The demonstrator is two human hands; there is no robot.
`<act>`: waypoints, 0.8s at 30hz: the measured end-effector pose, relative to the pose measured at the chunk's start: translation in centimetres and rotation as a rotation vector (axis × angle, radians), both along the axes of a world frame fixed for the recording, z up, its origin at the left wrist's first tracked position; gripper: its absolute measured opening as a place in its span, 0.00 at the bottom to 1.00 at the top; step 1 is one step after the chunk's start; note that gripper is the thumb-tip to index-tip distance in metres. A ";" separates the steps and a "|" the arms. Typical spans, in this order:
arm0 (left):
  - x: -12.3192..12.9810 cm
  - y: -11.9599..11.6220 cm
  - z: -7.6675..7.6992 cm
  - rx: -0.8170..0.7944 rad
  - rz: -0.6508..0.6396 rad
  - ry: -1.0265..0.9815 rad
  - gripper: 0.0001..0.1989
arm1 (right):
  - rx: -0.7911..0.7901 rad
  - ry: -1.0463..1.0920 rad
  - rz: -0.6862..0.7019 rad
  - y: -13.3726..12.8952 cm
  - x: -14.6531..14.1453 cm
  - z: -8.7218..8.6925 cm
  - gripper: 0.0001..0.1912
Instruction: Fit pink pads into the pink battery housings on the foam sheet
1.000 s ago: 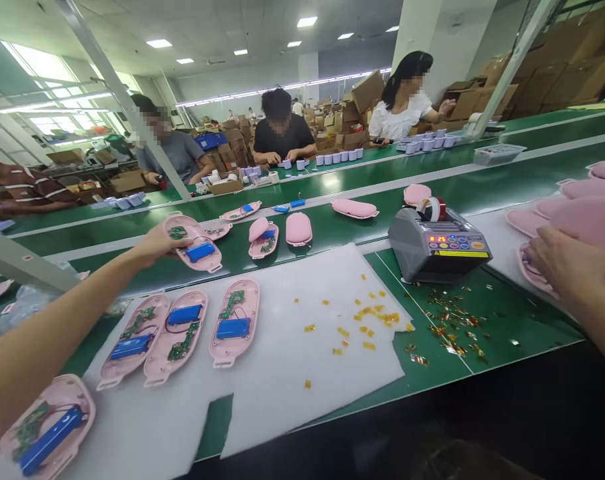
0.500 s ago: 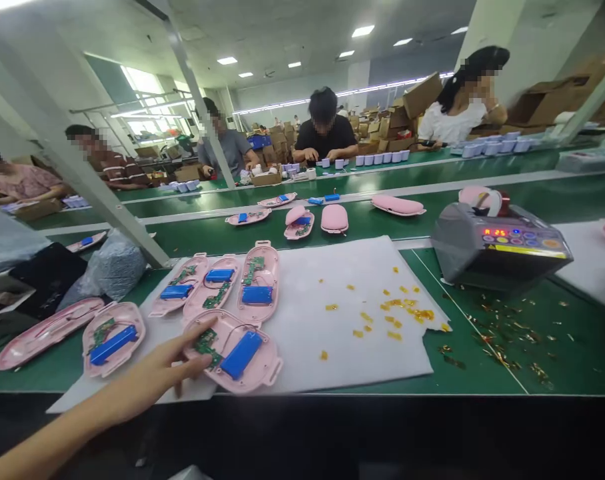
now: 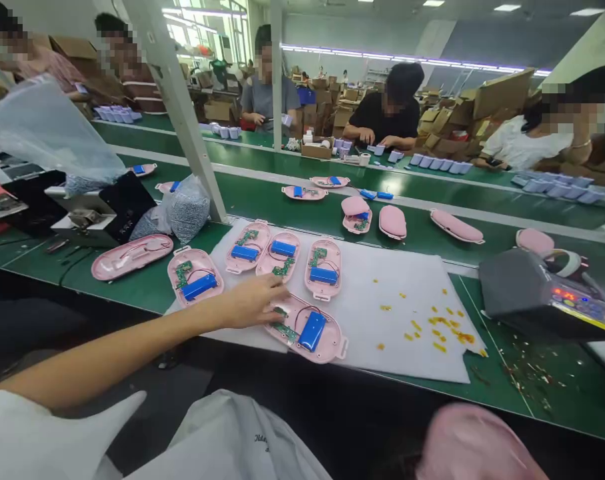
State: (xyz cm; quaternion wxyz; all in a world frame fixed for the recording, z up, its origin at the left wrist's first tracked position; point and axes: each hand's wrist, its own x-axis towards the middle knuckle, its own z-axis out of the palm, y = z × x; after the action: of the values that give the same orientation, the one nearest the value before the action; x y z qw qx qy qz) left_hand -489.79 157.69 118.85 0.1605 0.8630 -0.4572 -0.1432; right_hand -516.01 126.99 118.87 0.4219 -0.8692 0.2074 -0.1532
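My left hand (image 3: 257,301) reaches in from the left and grips the near end of an oblong pink plastic shell half (image 3: 327,343). Its fingers and thumb lie over that end and partly cover the green circuit board (image 3: 286,331). A blue battery pack (image 3: 312,331) with thin wires sits in the same shell. Close by stand several similar open shells with boards and batteries, such as one pink shell half (image 3: 324,288) just behind. At the bottom right edge a smooth pink casing (image 3: 475,443) shows, blurred and close to the camera. My right hand cannot be seen.
A white foam sheet (image 3: 362,267) carries scattered amber tape pieces (image 3: 452,325). A grey tape dispenser (image 3: 522,293) stands at right, metallic scraps (image 3: 537,373) before it. Bagged grey material (image 3: 187,208) sits beside a slanting post (image 3: 177,107). Co-workers sit across the green bench.
The camera view has swung left and down, so the bench appears shifted right. My left hand stays at the same shell, its fingers drawn closer around the end. The pink casing has entered at bottom right.
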 end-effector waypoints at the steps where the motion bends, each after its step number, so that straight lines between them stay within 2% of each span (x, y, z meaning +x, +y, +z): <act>1: 0.2 0.0 -0.3 -0.024 0.062 0.013 0.20 | 0.007 -0.002 0.057 1.1 2.3 0.2 0.20; 2: 0.4 0.0 -0.5 -0.036 0.133 0.017 0.21 | 0.023 0.010 0.138 2.2 4.9 0.3 0.21; 4: 0.8 -0.6 -1.2 -0.043 0.224 0.012 0.17 | 0.052 0.071 0.312 4.3 10.4 0.4 0.22; 7: 1.3 -1.4 -2.1 -0.096 0.252 0.032 0.09 | 0.002 0.174 0.419 6.3 16.6 0.4 0.20; 10: 1.1 -1.4 -2.7 -0.271 0.256 0.126 0.11 | -0.121 0.224 0.399 6.7 18.8 0.5 0.21; 13: 0.1 -1.1 -3.2 -0.539 0.245 0.203 0.09 | -0.234 0.259 0.372 6.8 19.0 1.2 0.22; 15: -0.6 -1.0 -3.6 -0.696 0.291 0.177 0.07 | -0.254 0.245 0.348 7.3 19.3 1.9 0.22; 16: -1.0 -1.0 -3.8 -0.748 0.312 0.158 0.06 | -0.226 0.216 0.310 7.5 19.6 2.2 0.21; 18: -1.5 -0.9 -4.0 -0.826 0.339 0.126 0.06 | -0.090 0.103 0.131 7.9 20.2 2.5 0.19; 21: -1.8 -0.2 -3.7 -0.890 0.318 0.076 0.07 | 0.271 -0.043 -0.120 8.3 20.5 2.0 0.22; 24: -1.9 0.7 -2.6 -0.931 0.272 -0.036 0.07 | 0.564 -0.095 -0.121 9.3 19.6 1.1 0.30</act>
State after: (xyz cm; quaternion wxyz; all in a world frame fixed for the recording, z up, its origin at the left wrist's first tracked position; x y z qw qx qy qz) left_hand -491.74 158.35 116.23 0.5389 0.7538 -0.3585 0.1136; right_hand -496.37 136.30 119.99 0.6461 -0.6957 0.2730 -0.1550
